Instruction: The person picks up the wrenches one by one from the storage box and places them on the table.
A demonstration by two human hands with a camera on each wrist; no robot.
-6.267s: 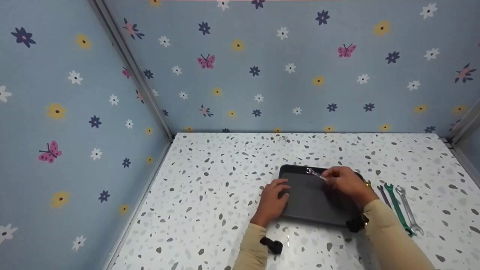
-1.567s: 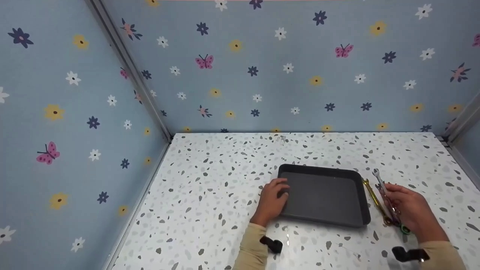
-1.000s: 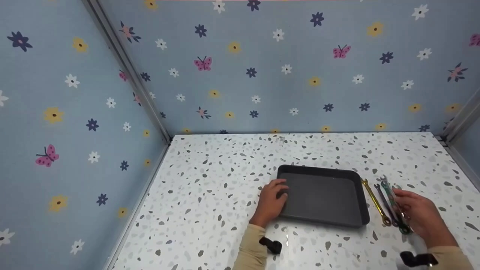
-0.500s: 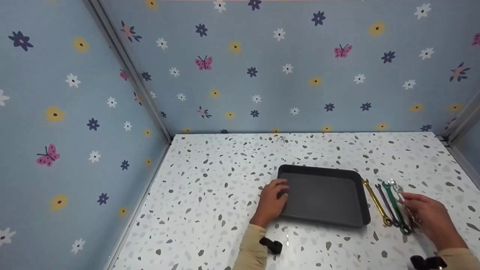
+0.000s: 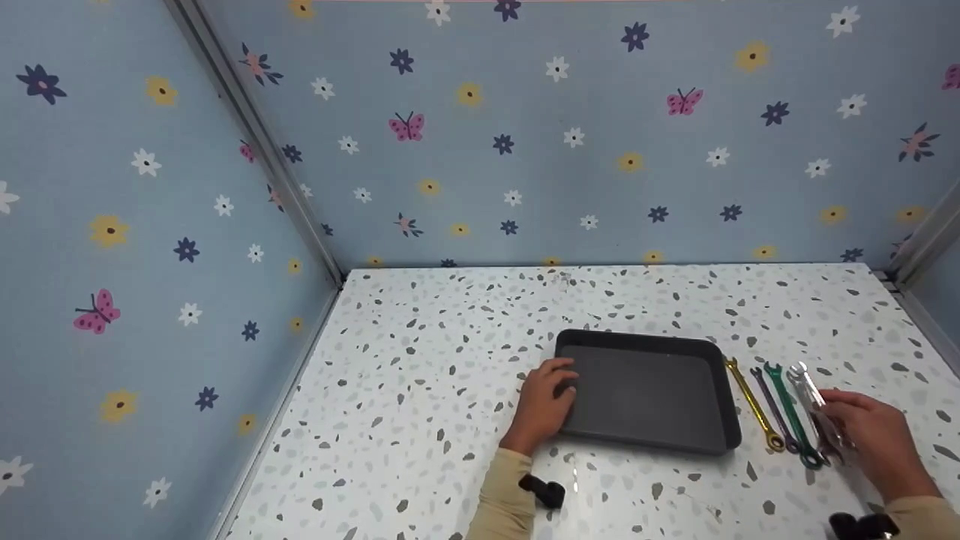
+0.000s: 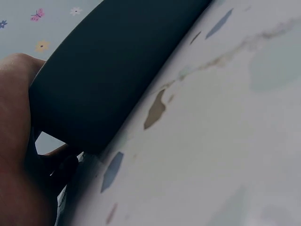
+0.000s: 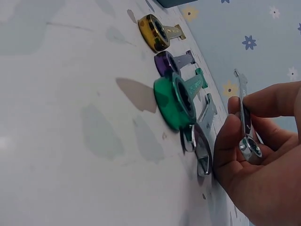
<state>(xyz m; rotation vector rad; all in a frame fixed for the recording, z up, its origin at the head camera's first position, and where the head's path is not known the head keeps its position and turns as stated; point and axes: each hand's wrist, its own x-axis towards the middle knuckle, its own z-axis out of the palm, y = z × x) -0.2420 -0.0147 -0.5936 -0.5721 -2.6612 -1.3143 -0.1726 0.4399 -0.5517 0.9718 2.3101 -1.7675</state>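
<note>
My left hand [image 5: 541, 405] holds the left rim of a dark grey baking tray [image 5: 637, 397], fingers over the edge; the left wrist view shows the tray's outer wall [image 6: 103, 70] beside the hand [image 6: 19, 141]. At the right, my right hand [image 5: 874, 439] pinches a small silver combination wrench [image 5: 808, 386] between thumb and fingers. The right wrist view shows that wrench [image 7: 245, 117] raised above the table. Below and beside it lies a larger silver wrench [image 7: 203, 150]. Left of this, a green wrench [image 5: 791, 416], a purple wrench [image 5: 776, 412] and a yellow wrench [image 5: 754, 405] lie side by side.
The speckled white table [image 5: 427, 360] meets a flowered blue wall [image 5: 525, 180] at the back. Another flowered panel [image 5: 150, 300] stands along the left, with a metal corner post [image 5: 255, 135]. The yellow wrench lies close to the tray's right side.
Earlier my right hand held the small silver wrench over the tray. It has since carried it right, past the yellow, purple and green wrenches to the larger silver one. My left hand stays put.
</note>
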